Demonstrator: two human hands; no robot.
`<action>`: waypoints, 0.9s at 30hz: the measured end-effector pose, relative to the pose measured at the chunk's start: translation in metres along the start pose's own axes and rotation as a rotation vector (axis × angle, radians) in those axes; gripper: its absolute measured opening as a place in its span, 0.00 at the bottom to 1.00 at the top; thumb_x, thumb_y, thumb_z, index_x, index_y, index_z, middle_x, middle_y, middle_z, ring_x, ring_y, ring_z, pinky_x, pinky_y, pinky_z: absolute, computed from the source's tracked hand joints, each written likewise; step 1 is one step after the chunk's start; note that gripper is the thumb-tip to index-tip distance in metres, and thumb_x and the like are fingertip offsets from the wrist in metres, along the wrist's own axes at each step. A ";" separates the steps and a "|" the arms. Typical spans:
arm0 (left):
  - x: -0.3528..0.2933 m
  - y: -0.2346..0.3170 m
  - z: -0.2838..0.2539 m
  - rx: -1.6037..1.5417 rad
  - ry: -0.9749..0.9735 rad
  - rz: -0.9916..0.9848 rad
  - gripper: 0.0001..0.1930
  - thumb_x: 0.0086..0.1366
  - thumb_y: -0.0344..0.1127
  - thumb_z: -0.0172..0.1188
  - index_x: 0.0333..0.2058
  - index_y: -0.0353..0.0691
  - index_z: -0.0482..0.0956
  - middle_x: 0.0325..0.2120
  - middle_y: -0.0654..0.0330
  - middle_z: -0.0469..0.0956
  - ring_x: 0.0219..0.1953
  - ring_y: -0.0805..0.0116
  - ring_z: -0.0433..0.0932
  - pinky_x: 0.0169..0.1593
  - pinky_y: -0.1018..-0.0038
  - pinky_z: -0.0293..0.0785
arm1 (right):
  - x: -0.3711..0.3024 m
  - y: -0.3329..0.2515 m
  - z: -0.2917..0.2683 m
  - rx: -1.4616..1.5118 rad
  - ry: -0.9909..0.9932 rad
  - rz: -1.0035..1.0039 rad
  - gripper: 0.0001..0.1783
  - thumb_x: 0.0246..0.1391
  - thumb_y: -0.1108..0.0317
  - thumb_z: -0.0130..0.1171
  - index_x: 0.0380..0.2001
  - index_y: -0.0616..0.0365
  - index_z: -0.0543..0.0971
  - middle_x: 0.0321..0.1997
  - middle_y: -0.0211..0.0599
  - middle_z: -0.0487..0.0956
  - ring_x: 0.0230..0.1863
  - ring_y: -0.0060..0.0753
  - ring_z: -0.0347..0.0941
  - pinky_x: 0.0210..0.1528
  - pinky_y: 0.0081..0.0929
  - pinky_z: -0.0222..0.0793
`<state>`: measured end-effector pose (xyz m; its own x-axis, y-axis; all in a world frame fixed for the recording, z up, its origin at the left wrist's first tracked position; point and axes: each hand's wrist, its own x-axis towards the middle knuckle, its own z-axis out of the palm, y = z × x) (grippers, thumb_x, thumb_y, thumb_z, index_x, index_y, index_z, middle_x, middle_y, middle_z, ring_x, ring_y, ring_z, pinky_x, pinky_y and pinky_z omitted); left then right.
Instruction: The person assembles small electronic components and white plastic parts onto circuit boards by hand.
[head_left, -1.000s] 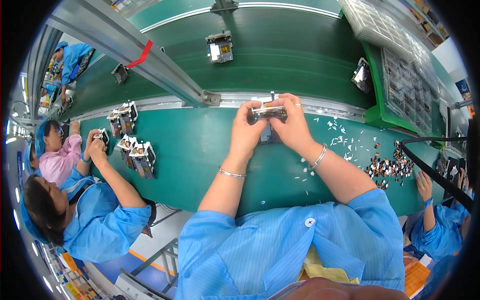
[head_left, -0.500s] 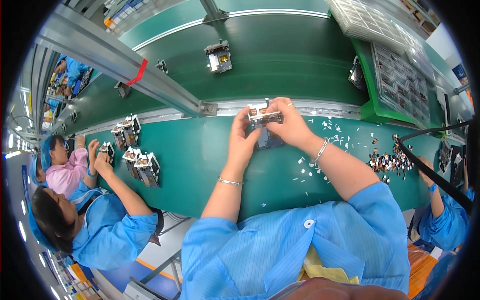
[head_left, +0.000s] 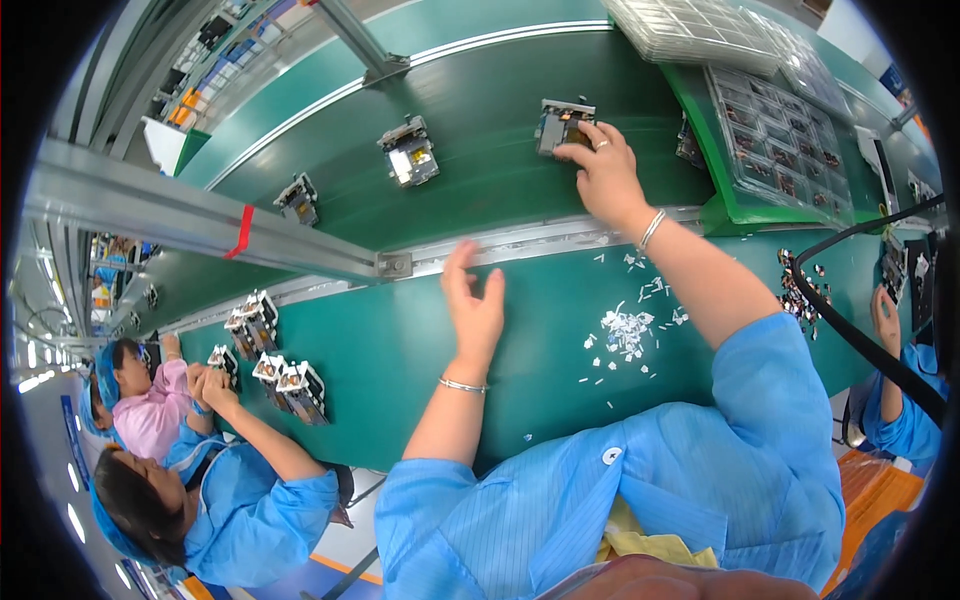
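Note:
My right hand reaches over the dark green belt, at the near right corner of a small boxy electronic module. That module lies on the belt. The thumb and fingers are apart and overlap the module's edge, and whether they still touch it is hard to see. My left hand hovers above the green worktable, fingers spread, nothing in it. On the belt to the left sit another module with a bright plate and a darker module.
A metal rail parts table from belt, and a post with red tape slants across at left. Several modules stand near a co-worker. White scraps, small parts, clear trays and a black cable are at right.
The module my hands held over the table now lies on the belt by my right hand, which has moved forward and right. My left hand has let go and opened; my view has shifted.

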<state>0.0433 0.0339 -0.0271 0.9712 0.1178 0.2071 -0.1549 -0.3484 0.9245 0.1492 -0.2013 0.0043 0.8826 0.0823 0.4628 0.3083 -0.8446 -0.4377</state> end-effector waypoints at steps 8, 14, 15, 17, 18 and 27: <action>0.162 -0.034 0.009 0.710 0.358 0.111 0.53 0.48 0.55 0.71 0.65 0.37 0.53 0.63 0.27 0.49 0.65 0.32 0.53 0.65 0.46 0.51 | -0.125 -0.023 -0.071 0.264 -0.003 0.010 0.15 0.44 0.79 0.60 0.36 0.50 0.80 0.53 0.40 0.73 0.58 0.52 0.64 0.58 0.44 0.63; 0.200 -0.052 -0.003 0.731 0.220 0.074 0.48 0.47 0.48 0.70 0.62 0.28 0.58 0.52 0.36 0.71 0.58 0.42 0.67 0.61 0.55 0.62 | -0.178 0.038 -0.141 -0.079 0.125 0.332 0.10 0.46 0.74 0.63 0.35 0.53 0.80 0.41 0.36 0.77 0.49 0.46 0.67 0.51 0.40 0.64; 0.196 -0.049 -0.004 0.651 0.223 0.079 0.48 0.47 0.47 0.70 0.62 0.28 0.58 0.53 0.37 0.70 0.57 0.42 0.68 0.61 0.55 0.62 | -0.181 0.048 -0.149 -0.158 0.115 0.382 0.10 0.46 0.73 0.64 0.34 0.53 0.80 0.40 0.35 0.77 0.49 0.46 0.67 0.49 0.40 0.63; 0.175 -0.035 -0.001 0.466 0.219 0.047 0.46 0.49 0.43 0.69 0.62 0.28 0.58 0.54 0.41 0.70 0.54 0.47 0.71 0.60 0.60 0.65 | -0.187 0.063 -0.157 -0.233 0.099 0.440 0.09 0.46 0.71 0.65 0.33 0.53 0.80 0.40 0.35 0.77 0.48 0.45 0.68 0.48 0.40 0.63; 0.157 -0.022 0.003 0.468 0.213 0.049 0.46 0.49 0.43 0.69 0.62 0.28 0.58 0.54 0.41 0.70 0.54 0.47 0.71 0.60 0.60 0.65 | -0.191 0.068 -0.158 -0.281 0.072 0.443 0.09 0.46 0.71 0.65 0.33 0.53 0.80 0.39 0.34 0.77 0.48 0.44 0.68 0.48 0.40 0.62; -0.040 0.037 -0.007 0.534 -0.074 0.152 0.45 0.48 0.37 0.74 0.63 0.34 0.60 0.59 0.41 0.61 0.60 0.43 0.58 0.64 0.55 0.54 | -0.173 0.047 -0.149 0.025 0.109 0.294 0.02 0.51 0.74 0.61 0.30 0.57 0.80 0.32 0.32 0.78 0.38 0.36 0.72 0.43 0.33 0.65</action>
<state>-0.0027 0.0229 0.0012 0.9582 -0.0292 0.2846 -0.1995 -0.7814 0.5913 -0.0416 -0.3340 0.0189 0.8925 -0.2222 0.3925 0.0550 -0.8101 -0.5837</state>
